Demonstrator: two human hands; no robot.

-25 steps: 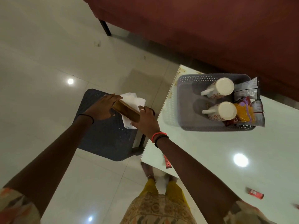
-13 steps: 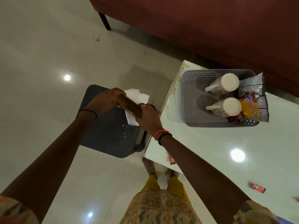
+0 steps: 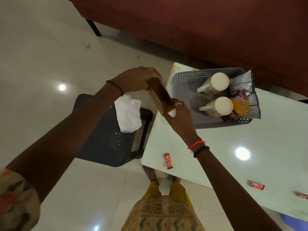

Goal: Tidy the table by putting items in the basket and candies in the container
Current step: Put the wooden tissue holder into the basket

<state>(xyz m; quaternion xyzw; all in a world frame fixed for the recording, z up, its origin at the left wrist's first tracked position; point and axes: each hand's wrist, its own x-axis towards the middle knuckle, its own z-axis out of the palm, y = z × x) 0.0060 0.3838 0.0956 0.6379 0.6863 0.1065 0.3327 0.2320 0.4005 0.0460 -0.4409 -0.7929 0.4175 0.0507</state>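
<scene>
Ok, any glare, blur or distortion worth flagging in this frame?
Head view: round lamp glare on the table and floor; wide-angle bending toward the edges; candies at the right edge soft; dim, warm light, yet the wooden box in both hands reads clearly.

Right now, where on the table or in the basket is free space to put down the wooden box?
The basket is bare in its left half, beside the two mugs; its right side is crowded with snack packets. The table is bare between the basket and the red candy. Both the left hand and right hand hold the wooden box.
</scene>
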